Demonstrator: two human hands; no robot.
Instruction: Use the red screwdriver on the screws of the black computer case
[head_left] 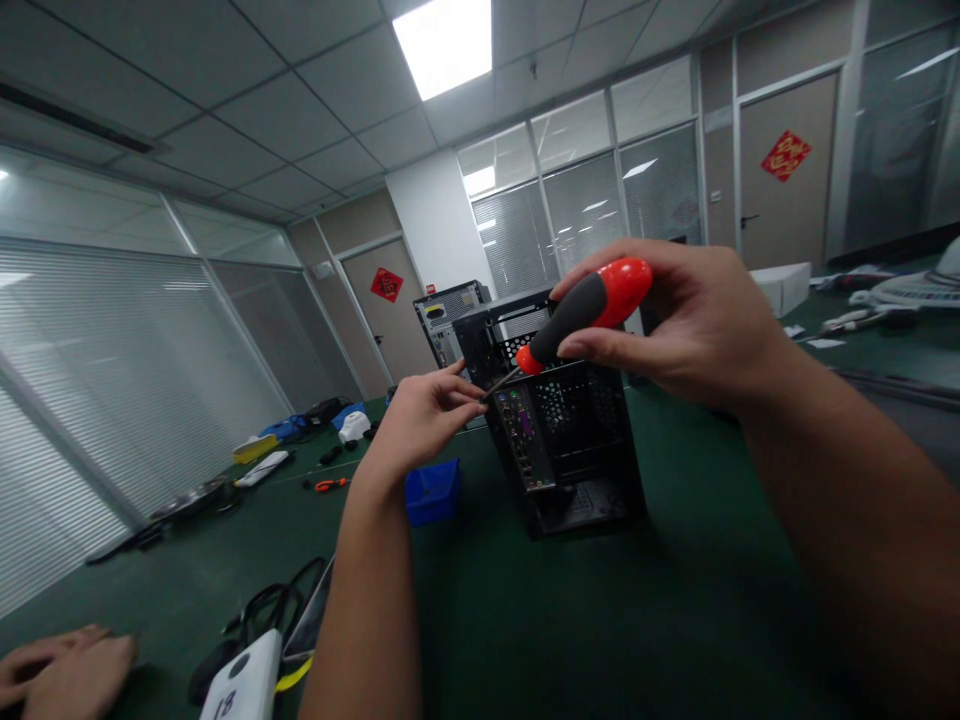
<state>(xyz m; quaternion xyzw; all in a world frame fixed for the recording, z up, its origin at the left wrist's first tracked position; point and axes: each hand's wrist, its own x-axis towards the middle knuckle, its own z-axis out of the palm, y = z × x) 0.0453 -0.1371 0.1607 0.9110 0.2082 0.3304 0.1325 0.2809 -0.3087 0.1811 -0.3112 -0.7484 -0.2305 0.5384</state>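
Observation:
A black computer case [592,450] stands upright and slightly tilted in view, its rear panel with the metal port plate [529,440] towards me. My right hand [697,320] grips a screwdriver [574,320] with a red and dark grey handle, its shaft slanting down to the left. The tip meets the fingers of my left hand [424,415] by the case's left rear edge. Those fingers are pinched together; anything between them is hidden or too small to make out.
A blue bin [433,492] sits left of the case on the green table [480,620]. Another computer case [448,305] stands behind. Farther left lies an orange-handled tool [330,485]. Cables, a white box [244,680] and another person's hands [71,670] are at lower left.

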